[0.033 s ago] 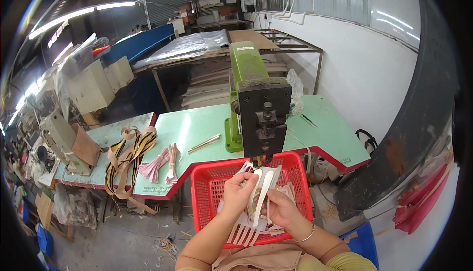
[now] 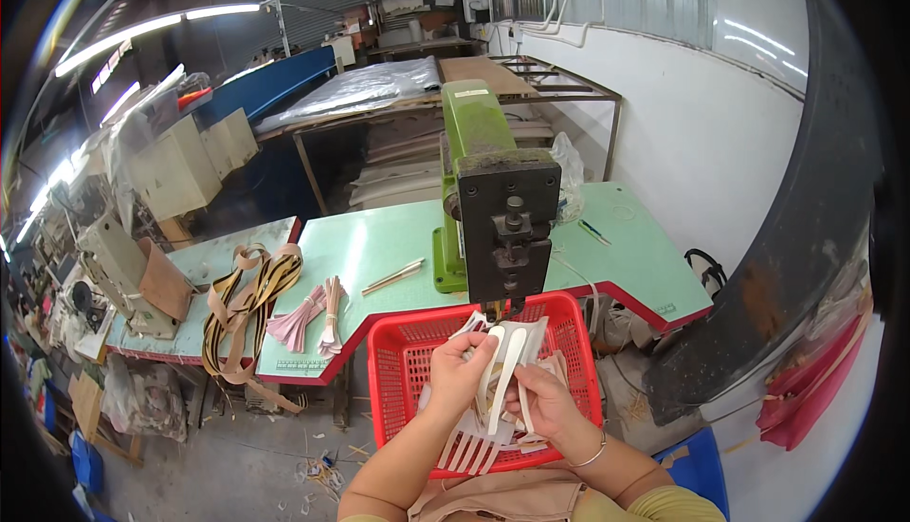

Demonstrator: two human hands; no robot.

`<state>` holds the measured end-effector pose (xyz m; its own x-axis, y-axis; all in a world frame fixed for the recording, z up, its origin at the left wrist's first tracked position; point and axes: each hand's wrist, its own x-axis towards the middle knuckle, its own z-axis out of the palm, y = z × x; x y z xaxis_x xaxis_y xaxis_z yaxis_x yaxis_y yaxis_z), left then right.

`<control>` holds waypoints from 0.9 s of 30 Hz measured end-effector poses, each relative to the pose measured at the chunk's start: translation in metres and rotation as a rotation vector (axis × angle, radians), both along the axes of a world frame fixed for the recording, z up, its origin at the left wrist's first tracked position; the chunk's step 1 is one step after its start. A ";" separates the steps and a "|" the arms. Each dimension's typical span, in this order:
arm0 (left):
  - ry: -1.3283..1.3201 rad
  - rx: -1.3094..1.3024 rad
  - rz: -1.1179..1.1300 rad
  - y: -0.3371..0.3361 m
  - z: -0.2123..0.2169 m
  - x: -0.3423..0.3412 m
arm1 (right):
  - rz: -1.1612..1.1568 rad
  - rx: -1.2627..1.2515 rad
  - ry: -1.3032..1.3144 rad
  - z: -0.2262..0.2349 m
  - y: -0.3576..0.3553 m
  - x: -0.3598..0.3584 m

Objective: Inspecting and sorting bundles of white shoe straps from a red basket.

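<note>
My left hand pinches several white strips with rounded ends between thumb and fingers. Close on their right, my right hand is closed on a slim white strip, its lower end pointing down. More pale strips fan out beneath my left wrist. Both hands are over a red plastic basket holding loose pale pieces, partly hidden by my hands. Just beyond my fingertips stands the black-fronted head of a green machine.
On the green tabletop lie a pen-like tool, thin sticks, bundles of pink strips and striped webbing. A blue bin stands at lower right. A dark curved beam rises on the right.
My right fingers have shifted slightly, and the slim strip there now stands a little farther right, apart from those in my left hand. My left hand stays put.
</note>
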<state>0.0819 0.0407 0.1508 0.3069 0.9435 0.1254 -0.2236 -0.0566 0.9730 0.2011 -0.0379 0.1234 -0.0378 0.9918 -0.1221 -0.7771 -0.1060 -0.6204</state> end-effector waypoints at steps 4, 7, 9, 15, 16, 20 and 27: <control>-0.020 0.079 0.053 0.002 -0.007 0.002 | -0.117 -0.025 -0.139 0.009 -0.002 0.004; -0.001 0.020 0.028 0.003 -0.011 0.003 | -0.176 -0.015 -0.235 0.014 -0.002 0.008; -0.067 -0.045 0.013 0.002 -0.010 0.005 | -0.194 -0.010 -0.320 0.014 0.000 0.012; -0.113 -0.093 -0.036 0.001 -0.003 0.004 | -0.185 -0.003 -0.313 0.020 -0.003 0.011; -0.112 -0.091 -0.036 0.001 -0.002 0.003 | -0.185 -0.001 -0.312 0.020 -0.002 0.011; -0.088 -0.120 -0.078 0.001 0.000 0.002 | -0.221 0.018 -0.343 0.016 -0.001 0.015; -0.171 -0.122 -0.049 -0.001 -0.006 0.004 | -0.206 0.003 -0.408 0.026 0.000 0.017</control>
